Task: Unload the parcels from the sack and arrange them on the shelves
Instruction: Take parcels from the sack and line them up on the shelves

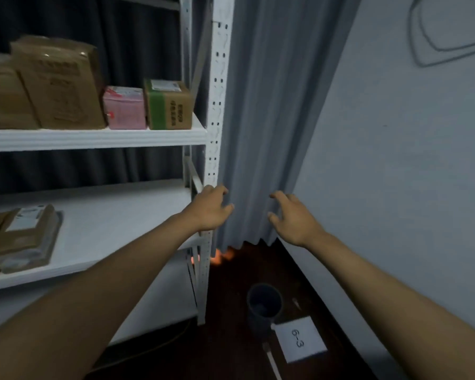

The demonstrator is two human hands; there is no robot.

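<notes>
Both arms reach forward past the right end of the white metal shelving unit (213, 111). The left hand (210, 208) hovers in front of the perforated upright, fingers loosely spread and curved, holding nothing. The right hand (292, 215) hangs beside it, apart from it, before the grey curtain (261, 119), its fingers also spread wide and empty.

The parcels sit up and to the left of both hands. On the upper shelf (93, 138) stand a tall brown parcel (61, 83), a pink box (124, 108) just beside it, and a brown carton with green tape (168, 106) at the right end, near the upright. Another brown box (3, 97) shows at the left edge. On the lower shelf (115, 223), well left of the left hand, a flat brown packet with a white label (25, 237) lies on its side.

On the dark floor below the hands stands a dark round bin (263, 304), and next to it lies a white card marked "6-3" (299, 340). The sack is not in sight.
</notes>
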